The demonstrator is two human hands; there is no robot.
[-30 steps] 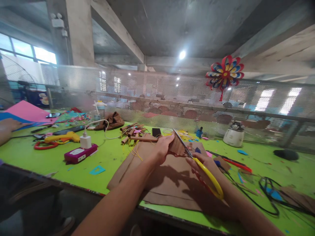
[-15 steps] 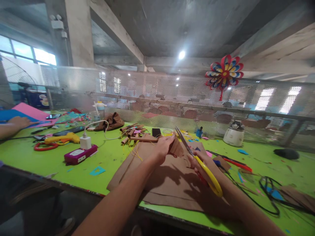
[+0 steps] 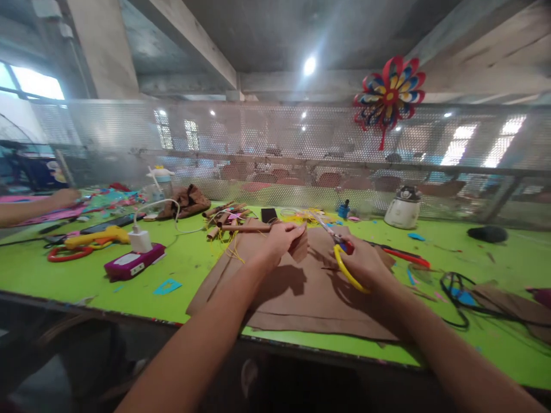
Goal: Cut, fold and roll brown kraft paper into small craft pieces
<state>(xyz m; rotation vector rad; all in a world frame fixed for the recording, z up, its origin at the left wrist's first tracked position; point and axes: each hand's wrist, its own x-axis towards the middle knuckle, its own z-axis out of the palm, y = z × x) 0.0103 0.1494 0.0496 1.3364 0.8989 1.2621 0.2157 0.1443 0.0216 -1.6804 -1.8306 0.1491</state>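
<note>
My left hand (image 3: 280,241) pinches a small piece of brown paper (image 3: 300,245) above the middle of the table. Closed around the handles of a pair of scissors (image 3: 349,269) is my right hand (image 3: 365,261). The yellow handle loop hangs below the fingers, and the blades point away and to the left, apart from the paper piece. Under both hands lie large brown paper sheets (image 3: 275,304). Rolled brown paper tubes (image 3: 226,218) with yellow strings are piled just beyond my left hand.
A purple power strip (image 3: 134,262) with a white charger and a yellow glue gun (image 3: 101,236) lie at left. Another person's hand (image 3: 64,199) rests at far left. A white jug (image 3: 403,207), red-handled tool (image 3: 407,257) and black cable (image 3: 456,287) are at right. A mesh partition (image 3: 275,137) stands behind.
My right hand has turned, so the scissors now point lower and farther forward, away from the paper piece. The left hand keeps its pinch. The whole view has shifted slightly.
</note>
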